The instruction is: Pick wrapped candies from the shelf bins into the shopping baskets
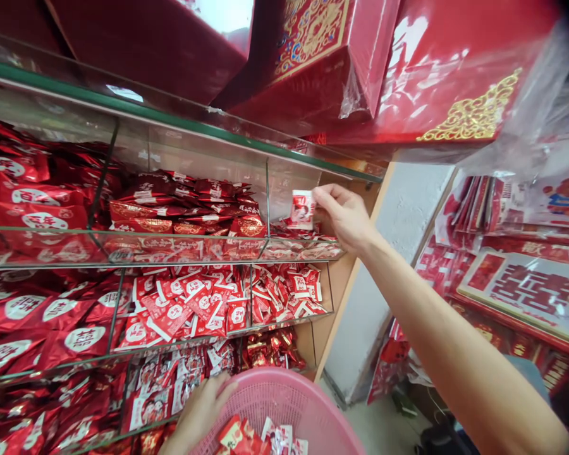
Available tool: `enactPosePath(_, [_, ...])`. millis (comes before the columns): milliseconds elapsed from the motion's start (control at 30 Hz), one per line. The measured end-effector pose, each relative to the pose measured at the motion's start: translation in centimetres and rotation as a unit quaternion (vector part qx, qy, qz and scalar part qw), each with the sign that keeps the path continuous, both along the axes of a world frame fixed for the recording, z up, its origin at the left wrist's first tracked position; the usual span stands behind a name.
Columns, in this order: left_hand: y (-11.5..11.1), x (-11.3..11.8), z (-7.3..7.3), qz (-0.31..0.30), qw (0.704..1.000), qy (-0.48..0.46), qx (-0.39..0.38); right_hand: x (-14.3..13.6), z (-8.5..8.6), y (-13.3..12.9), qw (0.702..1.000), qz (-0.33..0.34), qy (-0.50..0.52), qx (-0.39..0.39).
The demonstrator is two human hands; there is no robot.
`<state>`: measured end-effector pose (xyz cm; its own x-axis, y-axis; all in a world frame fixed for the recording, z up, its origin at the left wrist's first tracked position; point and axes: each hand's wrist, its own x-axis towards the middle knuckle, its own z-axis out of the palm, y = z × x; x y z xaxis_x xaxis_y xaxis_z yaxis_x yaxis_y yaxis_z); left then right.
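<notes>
My right hand (345, 215) pinches a small red-and-white packet (302, 210) by its edge. The packet is held upright in front of the upper right compartment, over several similar packets partly hidden behind the glass front. Lower down, my left hand (201, 409) grips the rim of a pink plastic basket (313, 401), its thumb side at the rim and some fingers out of sight. Inside the basket lie red-and-gold packets (244, 437) and small white-and-red packets (282, 436); the bottom edge of the view cuts the basket off.
Glass shelves (171, 245) with dividers hold red packets (184, 300) in compartments. Large red boxes (431, 82) in clear wrap overhang the top shelf. A wooden side panel (344, 303) and a white wall (389, 265) stand right, beside hanging red paper goods (526, 291).
</notes>
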<state>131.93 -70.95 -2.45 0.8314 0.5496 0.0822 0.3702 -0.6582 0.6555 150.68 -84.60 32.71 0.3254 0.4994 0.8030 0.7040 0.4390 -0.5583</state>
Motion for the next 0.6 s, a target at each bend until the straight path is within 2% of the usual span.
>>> enactPosePath(100, [0.2,0.0,-0.4,-0.012,1.000,-0.018,0.000,-1.7,-2.4,-2.4,0.998,0.034,0.038,-0.035])
enactPosePath(133, [0.2,0.0,-0.5,-0.011,1.000,-0.018,0.004,-2.2,-3.8,-3.0,0.995,0.050,0.047,-0.070])
enactPosePath(200, [0.3,-0.1,-0.5,-0.008,1.000,-0.015,0.006,-2.7,-7.7,-3.8,0.980,0.082,0.060,-0.173])
enactPosePath(333, [0.3,-0.1,-0.3,-0.009,1.000,-0.008,0.003,-2.4,-18.4,-4.0,0.909,0.131,0.042,-0.393])
enactPosePath(367, [0.3,-0.1,-0.3,-0.009,1.000,-0.006,0.001,-2.3,-21.1,-3.9,0.890,0.125,0.019,-0.438])
enactPosePath(433, [0.4,-0.1,-0.3,-0.011,1.000,-0.003,-0.002,-2.1,-25.6,-3.9,0.842,0.090,-0.100,-0.523])
enactPosePath(500, [0.5,-0.1,-0.4,-0.014,1.000,-0.001,0.000,-2.1,-28.7,-3.9,0.798,0.036,-0.199,-0.568])
enactPosePath(600, [0.6,0.0,-0.6,-0.015,1.000,0.001,0.006,-2.7,-31.1,-4.0,0.757,0.000,-0.258,-0.601])
